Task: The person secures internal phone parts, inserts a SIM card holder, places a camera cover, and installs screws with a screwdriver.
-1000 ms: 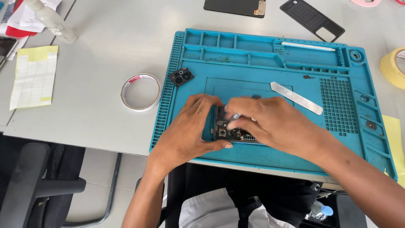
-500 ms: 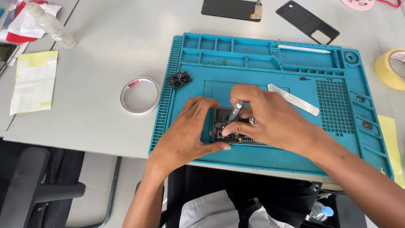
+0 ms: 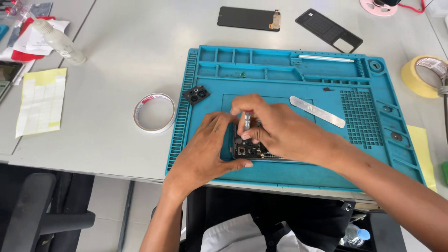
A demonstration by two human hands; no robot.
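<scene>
The opened phone [image 3: 249, 148] lies near the front of the blue mat [image 3: 280, 172] on the table [image 3: 116, 56]. The left hand [image 3: 205, 149] lies partly curled against the phone's left end, steadying it. The right hand [image 3: 275, 133] is closed around a small screwdriver [image 3: 246, 122], held upright with its tip on the phone's bared camera end.

The work looks well into disassembly: the screen [image 3: 248, 18] and back cover [image 3: 328, 30] lie apart at the table's far edge, and a small camera part [image 3: 196, 94] sits on the mat's left side. The phone's inner parts seem not yet out.

The mat's top compartments are mostly bare: one long slot holds a white stylus [image 3: 325, 58], another a few tiny screws [image 3: 241, 74]. A metal pry tool [image 3: 317, 111] lies on the mat's flat field.
</scene>
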